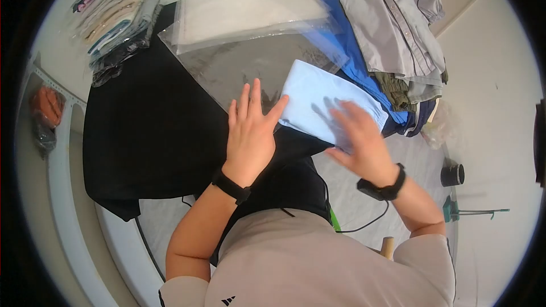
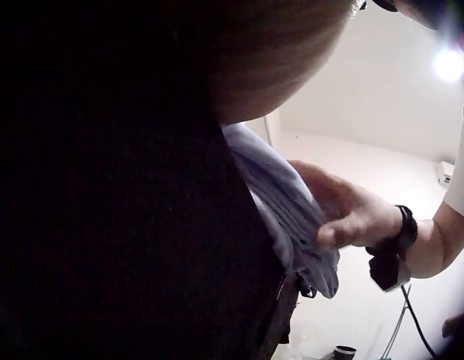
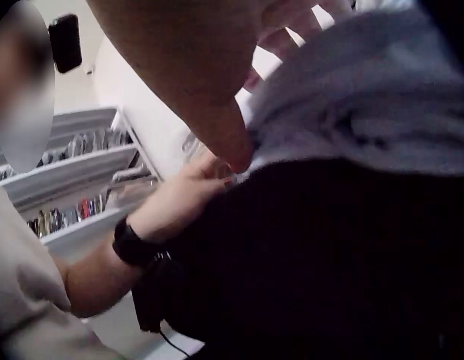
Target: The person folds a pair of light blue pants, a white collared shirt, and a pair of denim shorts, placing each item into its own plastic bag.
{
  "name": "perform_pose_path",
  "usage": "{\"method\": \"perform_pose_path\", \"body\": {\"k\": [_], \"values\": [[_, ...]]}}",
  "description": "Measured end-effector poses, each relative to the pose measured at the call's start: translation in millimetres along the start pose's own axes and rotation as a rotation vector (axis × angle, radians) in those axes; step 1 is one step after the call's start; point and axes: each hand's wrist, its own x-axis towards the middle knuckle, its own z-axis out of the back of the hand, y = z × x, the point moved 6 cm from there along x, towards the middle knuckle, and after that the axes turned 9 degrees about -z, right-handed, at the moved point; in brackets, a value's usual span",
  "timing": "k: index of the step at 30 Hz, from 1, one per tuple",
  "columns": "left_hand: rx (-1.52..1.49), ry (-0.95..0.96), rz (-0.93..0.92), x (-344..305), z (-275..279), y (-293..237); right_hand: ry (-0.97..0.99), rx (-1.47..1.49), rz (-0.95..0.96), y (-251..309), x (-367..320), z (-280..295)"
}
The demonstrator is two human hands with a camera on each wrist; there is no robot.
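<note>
A light blue garment (image 1: 313, 91), folded into a flat rectangle, lies near the right end of a table with a black cloth (image 1: 153, 131). My left hand (image 1: 250, 139) is spread on the black cloth, its fingers straight and its thumb at the garment's left edge. Blurred in the head view, my right hand (image 1: 367, 145) is over the garment's near right part with its fingers extended. In the right wrist view the right thumb (image 3: 230, 139) points down beside the bunched edge of the fabric (image 3: 307, 127). A clear plastic bag (image 1: 227, 68) lies flat under the garment's far left side.
More clear bags (image 1: 250, 8) are stacked at the back. Bagged folded clothes (image 1: 122, 14) rise in a pile at the far left. On the right lies a heap of clothes, with a grey shirt (image 1: 387, 28) on top and blue fabric (image 1: 364, 68) beneath. A black cup (image 1: 453, 175) is at right.
</note>
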Motion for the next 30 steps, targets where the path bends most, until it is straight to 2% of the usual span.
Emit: {"method": "perform_pose_path", "body": {"k": [2, 3, 5, 10, 12, 13, 15, 16, 20, 22, 23, 25, 27, 30], "values": [[-0.025, -0.015, -0.014, 0, 0, 0, 0.181, -0.162, 0.094, 14, 4, -31], [-0.020, -0.020, -0.009, -1, 1, 1, 0.180, -0.162, 0.103, 10, 7, -38], [-0.084, -0.016, -0.014, -3, 2, 1, 0.136, -0.361, 0.138, 3, 11, -52], [-0.146, -0.111, -0.057, -6, 3, 1, 0.204, -0.309, 0.141, 4, 20, -48], [-0.090, -0.157, -0.068, -6, 6, 0, 0.222, -0.093, 0.089, 1, 29, -40], [-0.091, -0.159, -0.068, -6, 6, -1, 0.222, -0.094, 0.089, -1, 35, -37], [-0.053, -0.150, -0.087, -7, 8, -2, 0.302, 0.182, 0.019, -5, 49, -30], [-0.047, -0.153, -0.089, -8, 9, -2, 0.311, 0.241, -0.045, -5, 55, -25], [0.009, -0.078, -0.066, -11, 5, 0, 0.377, 0.307, -0.090, -12, 66, -16], [0.011, -0.055, -0.064, -7, 5, 1, 0.371, 0.302, -0.135, -8, 65, -17], [-0.089, -0.086, -0.045, -3, 6, 2, 0.367, 0.296, -0.187, -7, 63, -19], [-0.187, -0.122, -0.030, 3, 7, 0, 0.317, 0.295, -0.128, 1, 54, -30], [-0.277, -0.144, -0.095, 11, 11, -7, 0.183, 0.258, 0.070, 10, 49, -44], [-0.241, -0.047, -0.119, 11, 5, -17, 0.096, 0.305, 0.001, 4, 66, -54]]}}
